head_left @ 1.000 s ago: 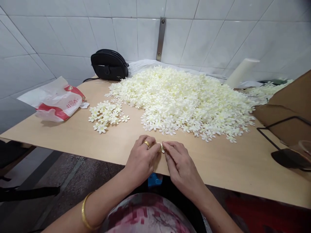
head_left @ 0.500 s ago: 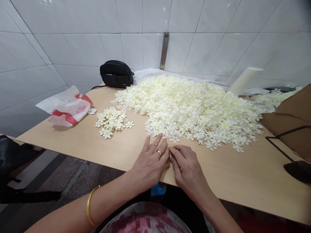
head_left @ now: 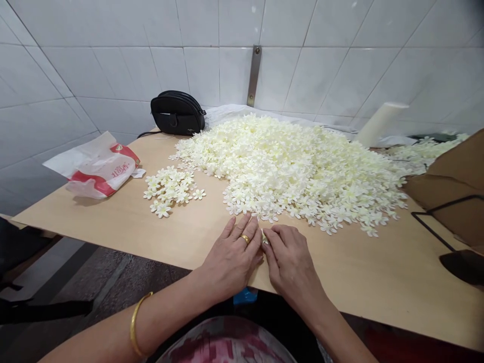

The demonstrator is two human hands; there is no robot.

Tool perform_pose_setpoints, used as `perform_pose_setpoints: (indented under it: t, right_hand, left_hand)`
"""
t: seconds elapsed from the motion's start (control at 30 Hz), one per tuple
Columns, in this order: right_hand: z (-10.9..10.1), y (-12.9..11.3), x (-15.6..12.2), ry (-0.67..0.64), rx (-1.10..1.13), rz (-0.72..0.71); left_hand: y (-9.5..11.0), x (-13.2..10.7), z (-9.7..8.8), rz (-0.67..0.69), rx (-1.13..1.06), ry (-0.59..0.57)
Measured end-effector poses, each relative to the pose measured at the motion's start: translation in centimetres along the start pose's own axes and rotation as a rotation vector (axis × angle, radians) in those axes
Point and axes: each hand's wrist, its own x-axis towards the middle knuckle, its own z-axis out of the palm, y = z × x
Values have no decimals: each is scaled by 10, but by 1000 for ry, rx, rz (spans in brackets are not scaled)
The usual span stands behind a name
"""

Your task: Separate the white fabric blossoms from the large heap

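Observation:
Between my two hands, near the table's front edge, a small white artificial flower (head_left: 265,238) shows only in part. My right hand (head_left: 293,254) pinches it between thumb and forefinger. My left hand (head_left: 231,258), with a gold ring, is closed at the thumb and forefinger on the flower's other side, its outer fingers stretched forward; the thumb tip is hidden. Just beyond my fingertips begins a large heap of white and pale yellow flowers (head_left: 295,166). A smaller cluster of the same flowers (head_left: 172,186) lies to the left.
A red and white plastic bag (head_left: 102,169) lies at the table's left. Against the tiled wall stand a black pouch (head_left: 177,113) and a leaning white cylinder (head_left: 381,123). On the right are a brown cardboard piece (head_left: 449,186) and a black wire frame (head_left: 434,229).
The view has shifted slightly. A little more of the white flower shows between my fingers; both hands stay in nearly the same place.

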Motion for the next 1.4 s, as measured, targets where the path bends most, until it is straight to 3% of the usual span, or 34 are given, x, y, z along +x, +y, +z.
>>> perform_pose_setpoints:
  t: [0.17,0.3,0.4,0.5,0.67,0.87,1.0,1.23,1.4]
  right_hand:
    - [-2,0,1,22,64,59]
    - [-17,2,13,30,521,265]
    - [-29,5,30,36,843,380]
    - [-37,8,49,93,932,416]
    - [-35,13,67,45,885,372]
    - [-18,11,56,-29,576,165]
    - [-8,12,50,-18,340,3]
    - [-4,11,53,-43,276,-31]
    - [-2,11,53,-3,231,-75]
  left_hand:
    - [-9,11,-7,15,-202,88]
    - [-22,34,-15,-83,-374,191]
    - [-30,54,-17,13,-234,300]
    - [-35,68,-13,130,-42,382]
    - [-43,72,-4,108,41,410]
    - [-43,66,-6,95,42,485]
    - [-44,63,-11,103,44,436]
    - [-48,62,-7,84,39,334]
    - [-49,61,-7,99,48,333]
